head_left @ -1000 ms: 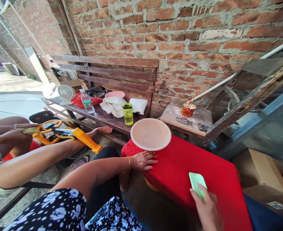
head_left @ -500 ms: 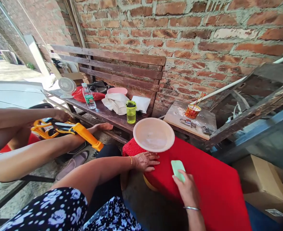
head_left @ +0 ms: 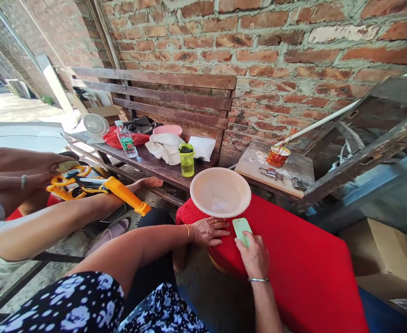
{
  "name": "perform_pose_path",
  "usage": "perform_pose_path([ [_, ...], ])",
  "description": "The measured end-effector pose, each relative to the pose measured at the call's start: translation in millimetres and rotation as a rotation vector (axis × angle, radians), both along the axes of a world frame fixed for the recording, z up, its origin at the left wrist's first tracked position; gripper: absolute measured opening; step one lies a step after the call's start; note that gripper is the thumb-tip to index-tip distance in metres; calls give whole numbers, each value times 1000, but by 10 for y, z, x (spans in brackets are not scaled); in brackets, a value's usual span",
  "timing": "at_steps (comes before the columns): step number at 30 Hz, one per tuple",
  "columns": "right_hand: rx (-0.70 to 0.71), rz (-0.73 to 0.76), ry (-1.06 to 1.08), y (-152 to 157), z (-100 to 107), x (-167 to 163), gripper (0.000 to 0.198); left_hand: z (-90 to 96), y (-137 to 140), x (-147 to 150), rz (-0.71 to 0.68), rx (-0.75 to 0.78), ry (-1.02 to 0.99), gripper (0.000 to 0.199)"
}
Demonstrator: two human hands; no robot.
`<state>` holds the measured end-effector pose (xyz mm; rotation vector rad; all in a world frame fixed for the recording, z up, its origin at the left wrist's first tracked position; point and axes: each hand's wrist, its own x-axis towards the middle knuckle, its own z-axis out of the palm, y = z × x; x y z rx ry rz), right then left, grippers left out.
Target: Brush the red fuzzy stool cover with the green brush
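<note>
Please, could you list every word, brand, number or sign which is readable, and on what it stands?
No text can be read.
Green label on the water bottle: too small.
White sticker on the cardboard box: too blurred.

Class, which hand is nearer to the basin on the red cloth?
Left. The left hand lies on the red cloth by the near rim of the basin; the right hand, holding a mint-green phone, is farther toward the viewer.
</note>
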<state>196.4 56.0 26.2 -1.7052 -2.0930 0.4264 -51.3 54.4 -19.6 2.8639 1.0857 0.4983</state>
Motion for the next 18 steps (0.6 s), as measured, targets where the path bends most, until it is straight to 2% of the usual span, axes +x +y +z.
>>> perform_pose_path([
  [5, -132, -432, 131, 101, -25, 1165, 56, -22, 0, 2, -3, 6, -27, 45],
  [7, -117, -555, 69, 118, 32, 1328, 59, -25, -1, 0, -4, -5, -25, 45],
  [9, -19, -521, -10, 125, 101, 1121, 57, -20, -4, -2, -3, -18, -16, 45],
  [11, 69, -327, -42, 135, 159, 653, 50, -4, -10, -5, 4, -32, -1, 45],
  [14, 71, -47, -100, 187, 191, -12, 36, 36, -21, -4, 18, -49, 20, 46],
  [16, 9, 2, -127, 246, 157, -110, 32, 57, -25, -2, 17, -48, 18, 46],
  [18, -70, -69, -93, 305, 82, 146, 35, 60, -24, 1, 11, -41, 4, 45],
])
